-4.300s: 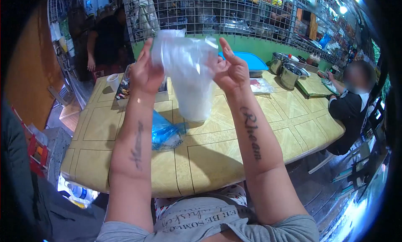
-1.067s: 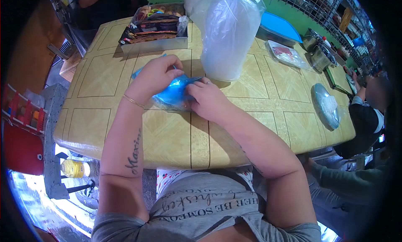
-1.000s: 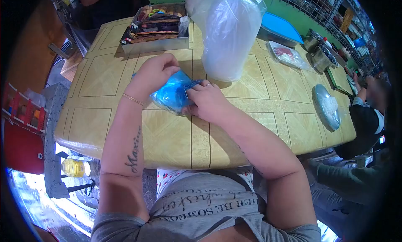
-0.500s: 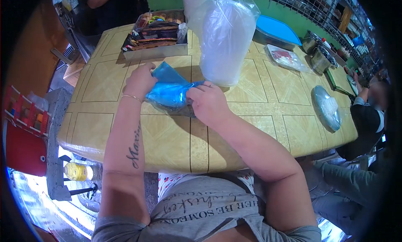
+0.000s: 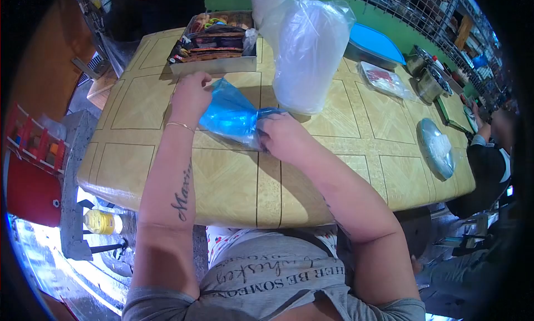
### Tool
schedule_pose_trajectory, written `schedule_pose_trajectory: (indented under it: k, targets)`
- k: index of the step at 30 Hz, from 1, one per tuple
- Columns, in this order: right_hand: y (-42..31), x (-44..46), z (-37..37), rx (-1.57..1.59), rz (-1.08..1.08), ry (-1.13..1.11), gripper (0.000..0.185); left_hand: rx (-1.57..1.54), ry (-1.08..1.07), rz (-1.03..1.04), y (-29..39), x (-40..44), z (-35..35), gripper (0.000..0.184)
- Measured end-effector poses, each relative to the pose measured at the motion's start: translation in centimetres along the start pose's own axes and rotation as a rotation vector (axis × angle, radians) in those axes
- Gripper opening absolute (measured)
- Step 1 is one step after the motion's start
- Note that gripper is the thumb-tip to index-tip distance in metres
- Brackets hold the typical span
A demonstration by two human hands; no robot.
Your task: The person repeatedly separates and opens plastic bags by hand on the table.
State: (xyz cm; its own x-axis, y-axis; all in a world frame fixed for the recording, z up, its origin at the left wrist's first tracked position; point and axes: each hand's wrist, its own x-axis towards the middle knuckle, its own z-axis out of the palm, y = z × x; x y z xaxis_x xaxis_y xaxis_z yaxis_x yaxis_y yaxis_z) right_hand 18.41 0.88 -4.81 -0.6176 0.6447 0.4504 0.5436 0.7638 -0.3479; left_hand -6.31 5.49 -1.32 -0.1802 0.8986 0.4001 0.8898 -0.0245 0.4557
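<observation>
A translucent blue plastic bag (image 5: 227, 120) lies on the patterned table before me, wrapped around a rounded bundle whose contents I cannot make out. On its right side, my right hand (image 5: 282, 133) is closed around the gathered plastic. My left hand (image 5: 192, 96) is at the bag's far left corner with curled fingers, seemingly pinching its edge; the fingertips are partly hidden. Just beyond my right hand stands a tall stack in clear plastic wrap (image 5: 306, 54).
A metal tray (image 5: 214, 64) of packaged food sits at the back. To the right are a blue-lidded container (image 5: 378, 43), a wrapped meat pack (image 5: 384, 79), metal pots (image 5: 431, 85) and a wrapped oval item (image 5: 435, 148). Another person (image 5: 489, 165) is at the right edge.
My left hand has shifted slightly away from me, toward the tray, along the bag's edge. My right hand has turned a little, still on the gathered plastic.
</observation>
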Motion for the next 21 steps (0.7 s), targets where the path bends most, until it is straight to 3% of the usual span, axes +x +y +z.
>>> schedule_pose_trajectory:
  k: [4, 12, 13, 14, 17, 18, 21]
  targets:
    - [-0.7, 0.0, 0.6, -0.232, 0.060, -0.068, 0.013, -0.169, 0.107, 0.254, 2.8, -0.7, -0.2, 0.021]
    - [-0.5, 0.6, 1.5, -0.151, 0.139, 0.172, 0.004, -0.481, -0.266, 0.404, 6.4, -3.1, -1.3, 0.016]
    - [-0.7, 0.7, 1.2, -0.085, 0.162, 0.228, 0.003, -0.487, -0.308, 0.398, 6.6, -3.1, -1.8, 0.016]
    - [-0.8, 0.8, 0.7, -0.020, 0.181, 0.284, 0.003, -0.493, -0.399, 0.361, 6.3, -2.8, -1.9, 0.028]
    - [-0.9, 0.9, -0.2, 0.146, 0.239, 0.351, 0.004, -0.636, -0.481, 0.458, 6.1, -3.1, -1.8, 0.039]
    - [-0.9, 0.9, -0.3, 0.198, 0.261, 0.357, 0.004, -0.565, -0.490, 0.533, 5.9, -3.1, -1.4, 0.050]
    - [-1.1, 0.8, -0.4, 0.624, 0.396, 0.336, 0.004, -0.341, -0.414, 0.673, 6.6, -3.5, -0.8, 0.054]
